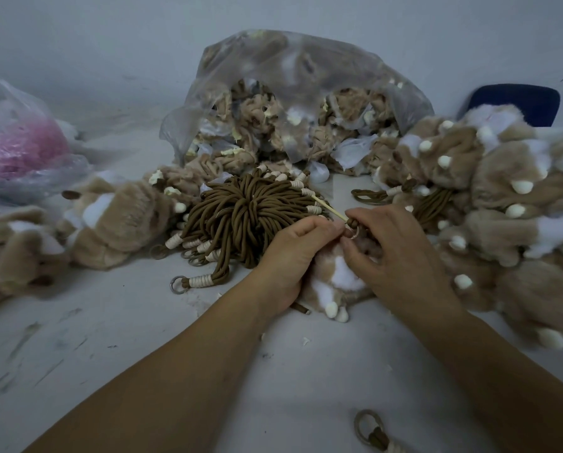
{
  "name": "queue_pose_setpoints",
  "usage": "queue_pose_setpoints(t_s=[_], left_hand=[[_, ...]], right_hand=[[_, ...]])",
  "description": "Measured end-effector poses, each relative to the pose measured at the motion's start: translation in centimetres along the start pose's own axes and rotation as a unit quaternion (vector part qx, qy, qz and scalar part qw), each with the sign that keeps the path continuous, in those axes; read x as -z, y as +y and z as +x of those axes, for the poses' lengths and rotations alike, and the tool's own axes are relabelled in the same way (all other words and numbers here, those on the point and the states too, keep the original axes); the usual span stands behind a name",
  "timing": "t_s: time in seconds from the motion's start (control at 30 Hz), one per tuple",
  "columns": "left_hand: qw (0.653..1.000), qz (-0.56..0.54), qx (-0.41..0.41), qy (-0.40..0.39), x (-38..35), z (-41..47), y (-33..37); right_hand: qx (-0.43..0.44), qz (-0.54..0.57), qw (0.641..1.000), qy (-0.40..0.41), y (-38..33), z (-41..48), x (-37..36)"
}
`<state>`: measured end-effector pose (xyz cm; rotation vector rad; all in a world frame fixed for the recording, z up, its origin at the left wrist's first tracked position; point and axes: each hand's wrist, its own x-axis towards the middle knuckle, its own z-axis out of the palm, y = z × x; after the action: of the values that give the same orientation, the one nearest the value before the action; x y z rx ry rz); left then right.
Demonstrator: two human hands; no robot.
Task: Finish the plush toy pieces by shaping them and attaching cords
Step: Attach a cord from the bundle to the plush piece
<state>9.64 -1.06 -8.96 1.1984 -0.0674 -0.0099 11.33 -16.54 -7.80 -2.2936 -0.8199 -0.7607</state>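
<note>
Just right of the cord bundle (240,210), my left hand (293,253) and right hand (394,253) grip one plush toy (335,282) on the surface (142,338). One thin stick (329,207) pokes out between them.

One wide-angle view from the person's head looks forward and down, close over the scuffed white tabletop (116,338). The bare left forearm (175,387) enters from 7 o'clock, the bare right forearm (502,371) from 4 o'clock; the clear plastic bag of tan plush pieces (293,76) lies farthest, at 12 o'clock.
</note>
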Motion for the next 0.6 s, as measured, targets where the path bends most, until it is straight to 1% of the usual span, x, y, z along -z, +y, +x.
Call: queue_pose_setpoints(t_s=[0.1, 0.23, 0.37, 0.6], left_hand=[[1.000, 0.025, -0.007, 0.007, -0.13, -0.11, 0.00], [0.998, 0.049, -0.016, 0.020, -0.41, -0.31, 0.00], [0.998, 0.067, -0.013, 0.010, -0.34, -0.38, -0.03], [0.997, 0.078, -0.014, 0.008, -0.24, -0.27, -0.09]], right_hand=[[0.004, -0.004, 1.000, -0.009, -0.17, 0.01, 0.03], [-0.017, -0.016, 0.999, -0.027, 0.09, 0.16, -0.15], [-0.022, -0.034, 0.999, -0.031, -0.11, 0.16, -0.16], [-0.019, -0.013, 0.999, -0.024, -0.05, 0.21, -0.53]])
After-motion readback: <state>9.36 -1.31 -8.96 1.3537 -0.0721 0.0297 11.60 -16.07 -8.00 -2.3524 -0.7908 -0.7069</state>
